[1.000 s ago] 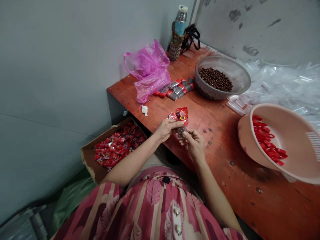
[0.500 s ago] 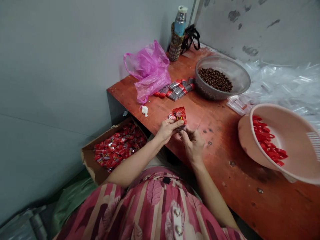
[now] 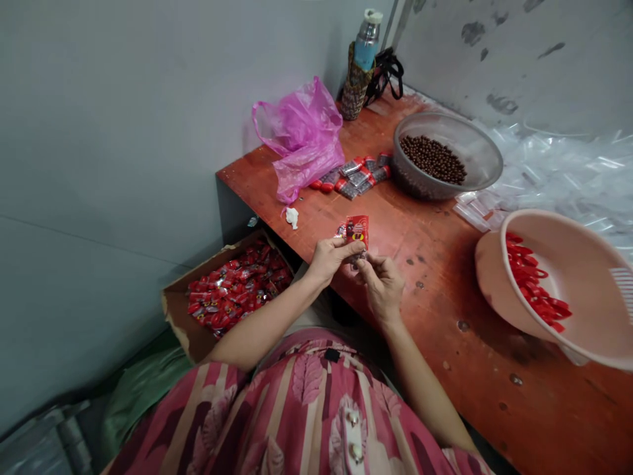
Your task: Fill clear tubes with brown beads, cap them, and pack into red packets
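Over the near edge of the red-brown table (image 3: 445,277), both my hands pinch one small red packet (image 3: 357,230) that stands upright between them. My left hand (image 3: 329,257) grips it from the left with thumb and fingers closed. My right hand (image 3: 380,284) holds its lower end, where the clear part of the packet is hidden by my fingers. A cardboard box (image 3: 227,287) full of finished red packets sits low to the left of my left arm.
A pink plastic bag (image 3: 301,135), a pile of filled packets (image 3: 359,177) and a grey bowl of brown beads (image 3: 445,155) are at the back. A bottle in a woven holder (image 3: 363,63) stands in the corner. Clear bags (image 3: 558,175) and a pink basin with red strips (image 3: 568,290) lie right.
The packet has been drawn down into my fingers, so less of its clear lower part shows. Both hands stay together at the table edge.
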Available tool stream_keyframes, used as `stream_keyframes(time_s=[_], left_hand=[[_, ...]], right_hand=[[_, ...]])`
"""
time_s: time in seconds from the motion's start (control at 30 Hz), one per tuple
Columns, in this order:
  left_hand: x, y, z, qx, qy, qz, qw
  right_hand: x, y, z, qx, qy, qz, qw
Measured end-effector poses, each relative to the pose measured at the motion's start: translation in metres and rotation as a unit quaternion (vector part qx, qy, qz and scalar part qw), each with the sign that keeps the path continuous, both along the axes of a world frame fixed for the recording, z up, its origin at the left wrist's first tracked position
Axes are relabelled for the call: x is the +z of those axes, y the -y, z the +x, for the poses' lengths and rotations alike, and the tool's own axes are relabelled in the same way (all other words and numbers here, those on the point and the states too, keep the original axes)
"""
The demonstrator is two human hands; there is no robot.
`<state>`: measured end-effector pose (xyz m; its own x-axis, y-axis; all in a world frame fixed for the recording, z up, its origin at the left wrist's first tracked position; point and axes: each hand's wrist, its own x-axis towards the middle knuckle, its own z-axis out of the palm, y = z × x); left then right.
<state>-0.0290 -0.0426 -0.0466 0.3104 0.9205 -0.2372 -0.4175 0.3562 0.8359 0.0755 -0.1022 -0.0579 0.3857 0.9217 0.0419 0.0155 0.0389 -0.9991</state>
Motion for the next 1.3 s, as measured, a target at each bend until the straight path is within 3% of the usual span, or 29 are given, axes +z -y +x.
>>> stream_keyframes(time_s=[0.1,0.23,0.4,0.67,0.77,0.9,0.97,1.07,1.13,1.2,1.3], left_hand=[[0.000,0.008,0.005,0.028,0.012,0.007,1.000],[-0.002,0.016,0.004,-0.018,0.064,-0.060,0.996],[-0.002,0.015,-0.009,0.018,0.108,-0.089,0.990],[-0.012,0.036,-0.023,0.055,0.102,-0.078,0.990],[-0.013,0.041,-0.039,0.100,0.090,-0.066,0.989],[-0.016,0.044,-0.071,0.234,0.101,-0.069,0.965],[-0.019,0.043,-0.080,0.250,0.059,-0.079,0.963],[-0.025,0.032,-0.073,0.164,-0.113,0.011,0.980],[-0.028,0.015,-0.056,0.087,-0.250,0.170,0.949],[-0.033,-0.005,-0.037,0.022,-0.367,0.314,0.875],[-0.044,-0.029,-0.014,-0.039,-0.493,0.403,0.770]], right_hand=[[0.001,-0.005,-0.001,0.002,-0.069,-0.011,0.998],[-0.002,-0.009,-0.001,-0.009,-0.167,-0.036,0.985],[0.001,-0.005,0.000,0.087,-0.145,-0.042,0.985],[-0.001,-0.012,-0.021,0.095,-0.148,-0.053,0.983],[-0.001,-0.015,-0.036,0.130,-0.146,-0.070,0.978],[0.006,-0.016,-0.032,0.153,-0.115,-0.064,0.980],[0.008,-0.016,-0.017,0.117,-0.093,-0.055,0.987],[0.007,-0.017,0.010,0.057,-0.052,-0.050,0.996],[0.003,-0.016,0.023,0.038,-0.033,-0.054,0.997],[-0.001,-0.013,0.030,0.039,-0.027,-0.064,0.997],[-0.007,-0.009,0.034,0.047,-0.024,-0.083,0.995]])
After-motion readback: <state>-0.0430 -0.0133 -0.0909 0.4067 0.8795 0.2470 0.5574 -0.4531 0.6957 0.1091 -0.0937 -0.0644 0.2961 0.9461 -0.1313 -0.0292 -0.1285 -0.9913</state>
